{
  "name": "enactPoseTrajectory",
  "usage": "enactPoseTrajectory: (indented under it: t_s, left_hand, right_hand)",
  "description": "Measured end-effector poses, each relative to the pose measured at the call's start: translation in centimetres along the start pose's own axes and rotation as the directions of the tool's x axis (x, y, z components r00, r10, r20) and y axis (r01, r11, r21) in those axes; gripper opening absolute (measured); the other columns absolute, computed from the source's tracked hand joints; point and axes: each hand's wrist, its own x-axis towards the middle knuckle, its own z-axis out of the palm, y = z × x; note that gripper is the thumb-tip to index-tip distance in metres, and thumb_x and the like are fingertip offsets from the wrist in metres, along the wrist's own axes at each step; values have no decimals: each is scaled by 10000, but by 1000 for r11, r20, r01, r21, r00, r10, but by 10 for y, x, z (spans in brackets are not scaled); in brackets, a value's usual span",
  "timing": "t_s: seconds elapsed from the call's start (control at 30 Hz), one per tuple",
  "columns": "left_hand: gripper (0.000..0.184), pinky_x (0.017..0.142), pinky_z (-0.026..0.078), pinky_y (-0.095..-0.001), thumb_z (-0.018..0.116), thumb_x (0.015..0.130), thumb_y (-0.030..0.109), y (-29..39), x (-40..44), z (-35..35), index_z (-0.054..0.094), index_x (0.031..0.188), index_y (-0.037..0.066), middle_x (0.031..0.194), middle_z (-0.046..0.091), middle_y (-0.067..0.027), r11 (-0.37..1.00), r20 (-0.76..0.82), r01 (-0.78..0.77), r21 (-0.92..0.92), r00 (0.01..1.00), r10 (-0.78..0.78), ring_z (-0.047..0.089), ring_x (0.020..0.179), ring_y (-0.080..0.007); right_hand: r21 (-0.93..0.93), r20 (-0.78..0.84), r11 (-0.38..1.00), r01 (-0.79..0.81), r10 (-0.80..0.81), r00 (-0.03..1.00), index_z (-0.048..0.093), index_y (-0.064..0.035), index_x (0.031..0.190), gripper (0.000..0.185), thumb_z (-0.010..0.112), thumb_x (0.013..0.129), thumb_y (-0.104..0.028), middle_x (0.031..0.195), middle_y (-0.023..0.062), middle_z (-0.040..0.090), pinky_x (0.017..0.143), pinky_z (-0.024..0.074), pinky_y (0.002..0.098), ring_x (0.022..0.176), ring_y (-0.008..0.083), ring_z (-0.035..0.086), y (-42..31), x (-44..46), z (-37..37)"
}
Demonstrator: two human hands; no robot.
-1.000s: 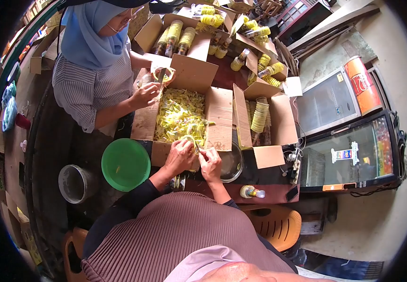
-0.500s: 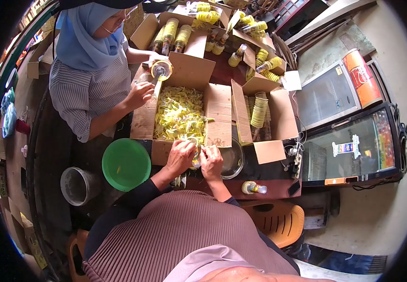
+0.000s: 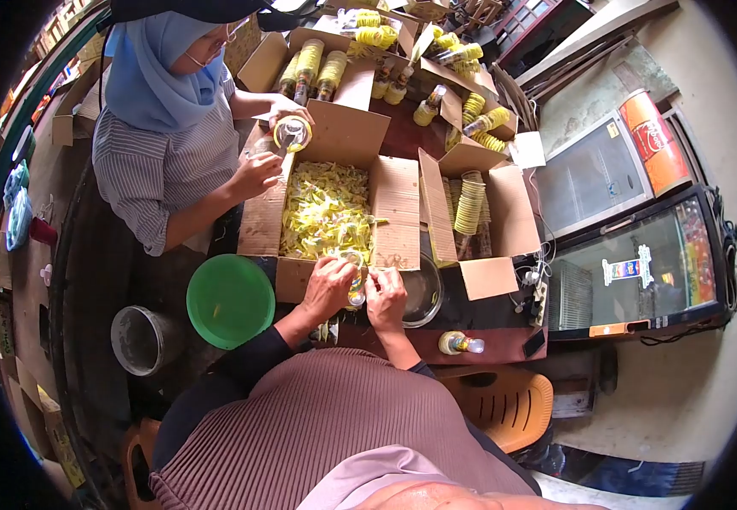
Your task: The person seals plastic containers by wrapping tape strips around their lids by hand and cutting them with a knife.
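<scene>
One clear cup [image 3: 357, 293], shiny with yellowish at its rim, is at the centre of the frame in the curled left hand [image 3: 328, 285]; the fingers of the right hand [image 3: 385, 297] bend in just beside it, but whether they grip anything I cannot tell. One carton [image 3: 398, 204] of yellow strips [image 3: 326, 208] stands directly above, its flaps close to both hands, with one green basin [image 3: 231, 302] left of centre and one round bowl [image 3: 424, 297] at right. Bare worktop [image 3: 506, 342] shows at lower right, between one small container [image 3: 460, 343] and one phone [image 3: 534, 342] near the edge.

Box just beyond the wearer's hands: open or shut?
Open: the cardboard box has its side flaps spread outward, and yellow scraps show inside.
</scene>
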Motion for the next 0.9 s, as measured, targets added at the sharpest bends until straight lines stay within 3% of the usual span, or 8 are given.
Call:
enactPoseTrajectory:
  t_s: [0.17, 0.27, 0.37, 0.5, 0.57, 0.73, 0.8, 0.9]
  left_hand:
    - [38, 854, 433, -391, 604, 796, 66, 4, -5, 1, 578, 821, 54, 777, 589, -93, 999, 54, -22, -28, 998, 24, 596, 792, -275]
    - [60, 852, 430, -391, 607, 781, 47, 3, -4, 6, 570, 827, 55, 739, 556, -91, 996, 31, -58, -72, 998, 60, 586, 778, -282]
    - [151, 864, 415, -404, 632, 738, 44, -5, -1, 4, 536, 854, 46, 764, 535, -102, 993, -3, 22, -117, 1000, -23, 571, 792, -293]
    - [254, 880, 393, -423, 671, 710, 84, -5, 0, -2, 516, 906, 40, 825, 540, -112, 975, 116, 194, -107, 976, -182, 566, 830, -303]
    - [239, 879, 393, -423, 664, 722, 79, -8, -1, 0, 518, 906, 39, 820, 542, -113, 979, 75, 183, -92, 982, -176, 568, 834, -305]
    - [124, 839, 395, -418, 625, 783, 49, -10, 2, -4, 540, 872, 39, 808, 553, -114, 990, -3, 138, -27, 990, -138, 570, 822, -306]
    - [103, 828, 396, -415, 619, 787, 48, -9, 4, -4, 536, 848, 42, 793, 548, -111, 991, 3, 131, -19, 991, -131, 569, 801, -304]
    - [78, 827, 392, -408, 604, 786, 48, -5, 3, 0, 530, 808, 56, 772, 551, -94, 995, 34, 99, -4, 995, -99, 576, 782, -279]
  right_hand:
    - [-78, 12, 996, -34, 35, 999, 643, -33, 854, 74, 628, 790, -66, 828, 127, 561, 690, 490, 404, 780, 311, 598, 9, 5, 12]
    - [143, 79, 949, -283, 274, 959, 653, -30, 824, 62, 633, 785, -74, 802, 109, 576, 666, 495, 382, 746, 280, 615, 15, 11, 11]
    - [218, 124, 934, -282, 260, 958, 658, -29, 825, 64, 630, 784, -70, 810, 113, 575, 669, 496, 371, 751, 269, 618, 6, 8, 10]
    - [208, 75, 974, -94, 80, 994, 654, -34, 859, 87, 646, 777, -61, 796, 117, 560, 686, 486, 375, 750, 285, 596, 4, 1, 10]
    - [187, 96, 982, -3, -15, 995, 649, -31, 871, 102, 651, 773, -55, 789, 114, 554, 685, 478, 380, 753, 290, 582, 0, 3, 4]
    - [148, 18, 987, -57, 55, 998, 650, -33, 879, 117, 649, 763, -46, 763, 113, 533, 677, 478, 386, 748, 283, 570, -4, 0, -3]
    - [37, 5, 994, 99, -99, 995, 652, -39, 897, 128, 642, 769, -42, 765, 106, 527, 685, 480, 392, 756, 282, 569, -11, 1, -10]
    - [-33, 29, 991, 131, -130, 991, 639, -34, 951, 169, 632, 783, -51, 815, 110, 533, 722, 481, 395, 800, 283, 565, -7, -3, -4]
